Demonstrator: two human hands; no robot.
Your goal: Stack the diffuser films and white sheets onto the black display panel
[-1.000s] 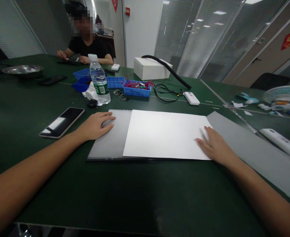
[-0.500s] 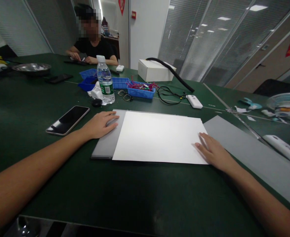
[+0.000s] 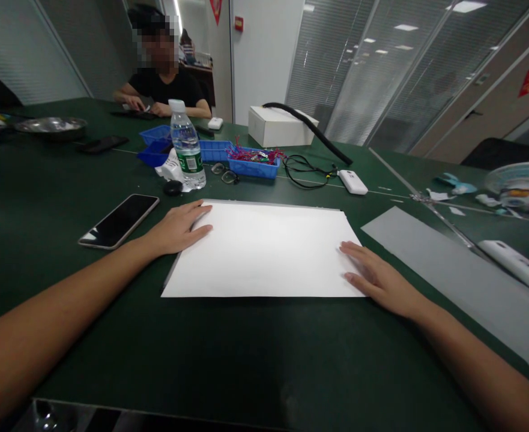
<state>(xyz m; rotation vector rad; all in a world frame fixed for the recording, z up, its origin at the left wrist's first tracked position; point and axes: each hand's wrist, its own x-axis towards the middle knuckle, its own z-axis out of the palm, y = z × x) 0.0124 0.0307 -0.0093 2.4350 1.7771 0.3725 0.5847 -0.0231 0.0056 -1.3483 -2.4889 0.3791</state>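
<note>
A white sheet of paper [image 3: 264, 252] lies flat on a thin grey board [image 3: 170, 277], covering nearly all of it. Only a narrow strip of the board shows along the left and far edges. My left hand [image 3: 182, 228] rests at the paper's left edge, fingers spread, fingertips over the sheet. At the right edge is my right hand [image 3: 379, 279], its fingers apart and the tips over the paper. Neither hand is wrapped round anything. Left of my left hand lies a smartphone [image 3: 120, 221] with a dark screen.
Beyond the paper stand a water bottle [image 3: 187, 147], a blue tray [image 3: 253, 170] of red wires, glasses [image 3: 225, 173] and a white box [image 3: 280, 127]. A grey sheet [image 3: 462, 282] and a white power strip [image 3: 516, 266] lie right. A person [image 3: 167, 87] sits across the green table [image 3: 255, 360].
The white paper has slid left over the grey board, which it now nearly covers. My right hand has moved left with the paper's right edge. The left hand stays at the left edge.
</note>
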